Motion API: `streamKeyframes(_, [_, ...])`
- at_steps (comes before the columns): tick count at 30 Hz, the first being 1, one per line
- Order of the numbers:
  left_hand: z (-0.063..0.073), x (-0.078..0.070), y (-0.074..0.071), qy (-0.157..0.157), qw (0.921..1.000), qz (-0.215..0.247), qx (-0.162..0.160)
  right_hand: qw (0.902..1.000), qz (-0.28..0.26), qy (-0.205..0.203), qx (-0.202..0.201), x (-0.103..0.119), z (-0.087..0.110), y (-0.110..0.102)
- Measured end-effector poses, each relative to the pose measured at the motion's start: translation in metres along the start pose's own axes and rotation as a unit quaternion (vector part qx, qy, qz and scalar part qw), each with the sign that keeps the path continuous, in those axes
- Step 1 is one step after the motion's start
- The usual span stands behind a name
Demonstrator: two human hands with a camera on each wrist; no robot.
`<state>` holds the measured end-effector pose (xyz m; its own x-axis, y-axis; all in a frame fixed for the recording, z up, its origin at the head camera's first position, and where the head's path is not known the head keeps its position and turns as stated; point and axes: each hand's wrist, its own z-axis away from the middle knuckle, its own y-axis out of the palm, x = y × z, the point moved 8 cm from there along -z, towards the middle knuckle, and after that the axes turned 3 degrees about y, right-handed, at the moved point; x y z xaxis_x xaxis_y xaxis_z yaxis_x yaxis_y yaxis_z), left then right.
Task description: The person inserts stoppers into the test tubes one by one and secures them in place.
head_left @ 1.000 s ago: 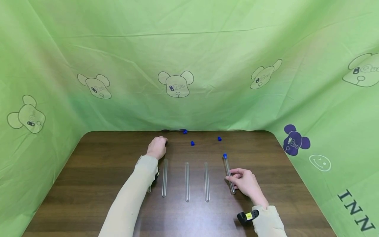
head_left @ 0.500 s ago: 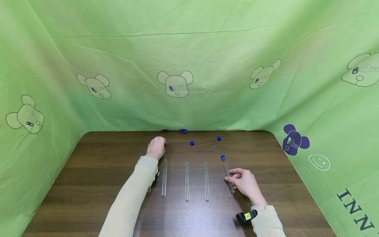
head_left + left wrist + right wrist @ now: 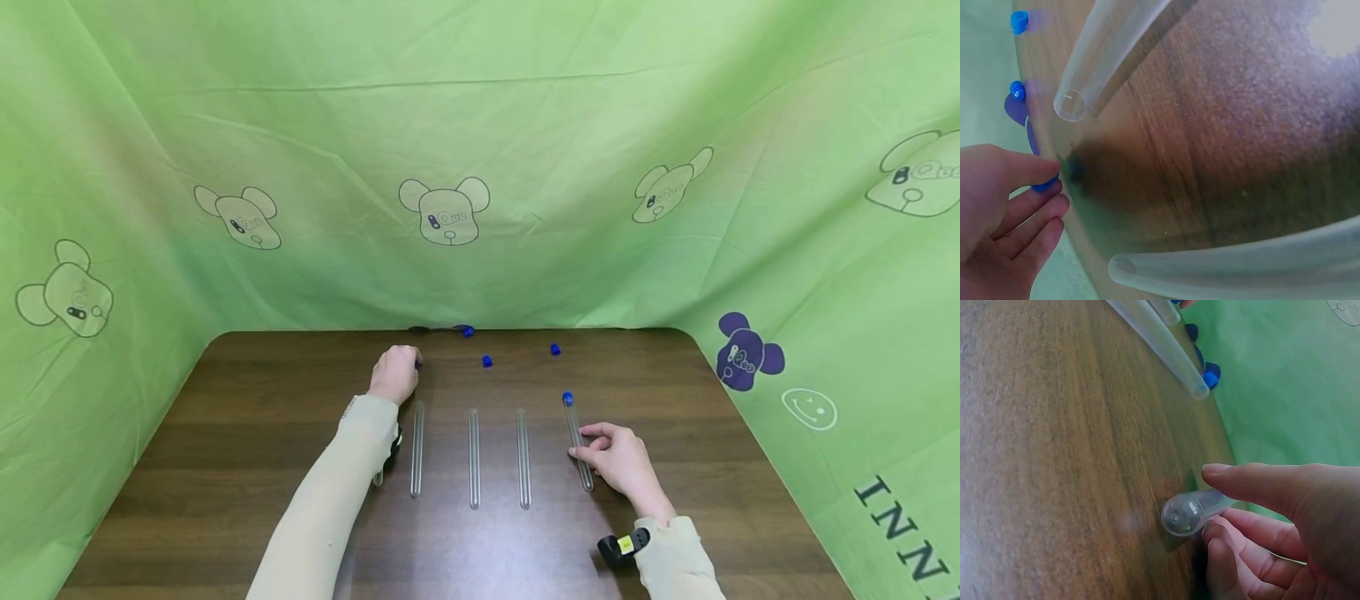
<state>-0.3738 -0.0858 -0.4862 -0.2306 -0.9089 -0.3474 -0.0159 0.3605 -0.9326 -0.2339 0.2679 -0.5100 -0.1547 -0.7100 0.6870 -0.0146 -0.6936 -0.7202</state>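
Note:
At the far left of the tabletop in the head view, my left hand [image 3: 395, 375] pinches a small blue cap [image 3: 1045, 186] between thumb and fingers, close over the wood in the left wrist view. My right hand [image 3: 617, 458] holds a clear test tube [image 3: 574, 433] by its lower half, thumb on one side and fingers on the other. A blue stopper [image 3: 567, 398] sits on that tube's far end; its rounded end [image 3: 1183, 514] faces the right wrist camera. Between the hands lie three uncapped tubes, among them a middle tube [image 3: 474, 458].
Loose blue caps lie toward the back: one cap [image 3: 487, 361] near the centre, another cap [image 3: 555, 349] to its right, a third cap [image 3: 468, 332] at the back edge. My left forearm hides most of another tube [image 3: 378, 479]. Green cloth [image 3: 450, 283] surrounds the brown table [image 3: 225, 433].
The capped end of the tube in my right hand has tipped slightly left and toward me. My left hand has stayed nearly in place.

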Motion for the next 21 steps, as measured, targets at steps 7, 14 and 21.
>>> streamKeyframes(7, [0.0013,-0.0018,-0.0003,0.001,1.0000,0.004,-0.001,1.0000,0.000,-0.006,0.001,-0.0006,-0.0004,-0.0001])
streamKeyframes(14, [0.0022,-0.0009,-0.0001,-0.009,0.9998,0.019,-0.001,1.0000,-0.006,-0.004,-0.002,-0.0006,-0.0003,-0.0030])
streamKeyframes(21, [0.0060,-0.0024,-0.0042,-0.009,0.9992,0.038,-0.012,0.9999,-0.010,-0.007,-0.006,-0.0003,0.0013,-0.0060])
